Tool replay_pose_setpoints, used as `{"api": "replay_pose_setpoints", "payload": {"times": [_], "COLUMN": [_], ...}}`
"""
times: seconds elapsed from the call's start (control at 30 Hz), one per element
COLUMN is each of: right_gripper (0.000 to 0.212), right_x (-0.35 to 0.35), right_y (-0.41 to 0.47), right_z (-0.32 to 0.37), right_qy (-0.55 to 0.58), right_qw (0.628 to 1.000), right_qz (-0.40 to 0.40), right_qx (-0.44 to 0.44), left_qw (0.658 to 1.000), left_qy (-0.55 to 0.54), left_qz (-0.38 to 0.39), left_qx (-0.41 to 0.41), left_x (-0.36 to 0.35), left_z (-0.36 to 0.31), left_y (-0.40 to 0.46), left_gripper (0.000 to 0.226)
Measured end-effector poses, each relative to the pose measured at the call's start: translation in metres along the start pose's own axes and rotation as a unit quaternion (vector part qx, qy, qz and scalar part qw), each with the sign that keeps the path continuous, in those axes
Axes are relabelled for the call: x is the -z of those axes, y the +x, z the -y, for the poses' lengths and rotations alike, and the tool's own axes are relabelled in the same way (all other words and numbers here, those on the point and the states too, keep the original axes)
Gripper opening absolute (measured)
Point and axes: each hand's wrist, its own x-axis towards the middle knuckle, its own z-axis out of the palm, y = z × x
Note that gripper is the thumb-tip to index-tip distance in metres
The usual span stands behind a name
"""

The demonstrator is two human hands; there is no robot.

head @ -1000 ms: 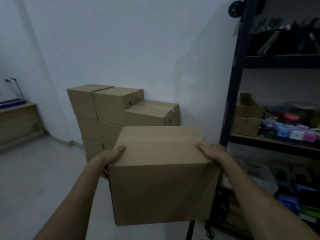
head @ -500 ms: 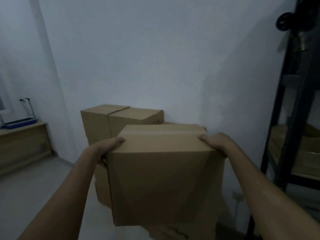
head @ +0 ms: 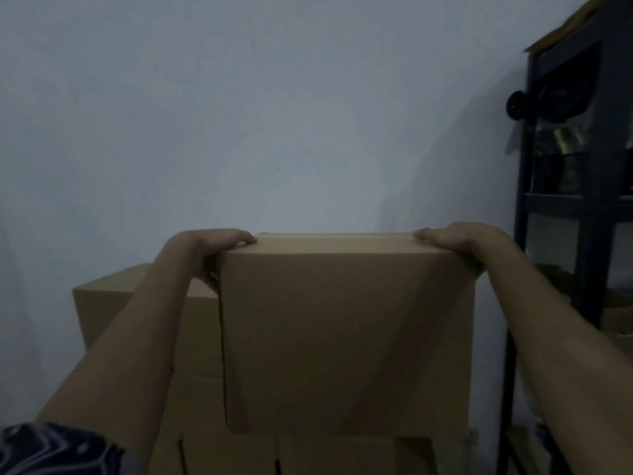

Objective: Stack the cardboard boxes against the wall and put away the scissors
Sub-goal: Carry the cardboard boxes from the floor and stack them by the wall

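A patterned sleeve (head: 51,447) shows at the lower left. Stacked cardboard boxes (head: 113,310) stand against the pale wall (head: 274,114), with bare wall above them. The left hand (head: 209,248) curls over the carried box's (head: 346,337) upper left corner, gripping it. The right hand (head: 459,240) grips the upper right corner. A dark shelving rack (head: 589,214) stands close beside the box's right edge.

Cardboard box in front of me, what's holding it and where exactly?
Both hands hold the cardboard box by its upper side edges: the left hand grips the top left corner, the right hand the top right corner.
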Motion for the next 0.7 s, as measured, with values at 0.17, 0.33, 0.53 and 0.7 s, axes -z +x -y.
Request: {"api": "replay_pose_setpoints", "payload": {"times": [0.17, 0.33, 0.53, 0.7], "right_gripper": [0.083, 0.093, 0.104, 0.096], "right_x": [-0.001, -0.027, -0.06, -0.082], "right_y": [0.028, 0.083, 0.156, 0.204], "right_z": [0.019, 0.018, 0.02, 0.022], "right_qy": [0.019, -0.001, 0.003, 0.0], "right_qw": [0.998, 0.99, 0.988, 0.979], "right_qz": [-0.064, -0.144, -0.15, -0.202], "right_qx": [-0.015, -0.006, -0.02, -0.008], "left_qw": [0.998, 0.996, 0.987, 0.955], "left_qy": [0.014, -0.019, -0.066, 0.005], "left_qz": [0.032, 0.04, -0.006, -0.118], "left_qx": [-0.055, -0.082, -0.149, -0.271], "left_x": [0.011, 0.0, -0.03, -0.057], "left_z": [-0.025, -0.02, -0.017, -0.007], "left_y": [0.05, 0.114, 0.194, 0.244], "left_gripper": [0.055, 0.055, 0.081, 0.08]}}
